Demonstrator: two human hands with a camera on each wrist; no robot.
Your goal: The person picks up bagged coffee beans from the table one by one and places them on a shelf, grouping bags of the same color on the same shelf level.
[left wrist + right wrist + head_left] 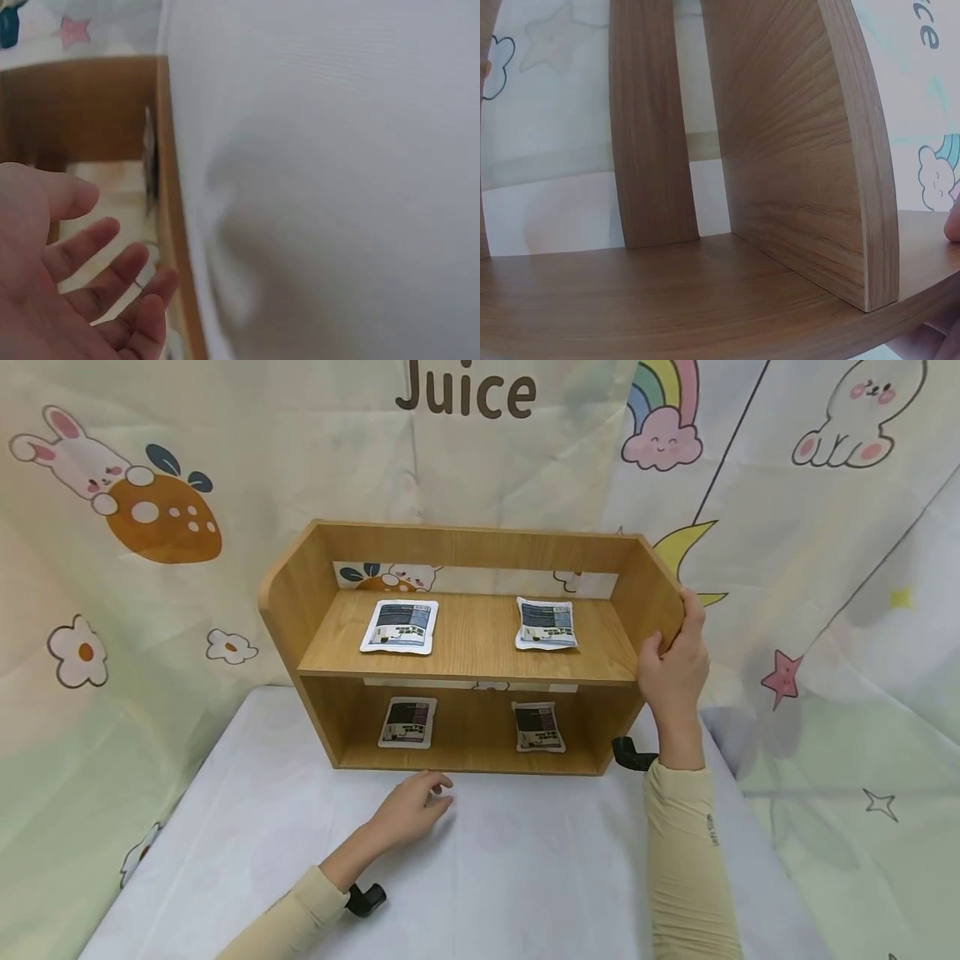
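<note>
A two-tier wooden shelf (465, 668) stands on the table, with flat sachets on both levels. The upper board bears a left sachet (400, 627) and a right sachet (547, 625), both white with blue print. Below them lie a lower left sachet (408, 722) and a lower right sachet (538, 727), with dark labels. My right hand (675, 668) grips the shelf's right side panel, thumb at its front edge; the right wrist view catches only a few fingers at its edge. Just in front of the bottom board, my left hand (408, 810) hangs with loosely bent fingers, holding nothing.
A white-covered table (525, 860) extends in front of the shelf. Behind it hangs a printed cloth backdrop (300, 468) with cartoon figures. A black wrist camera (366, 900) sits at the left wrist, another black camera (632, 753) at the right.
</note>
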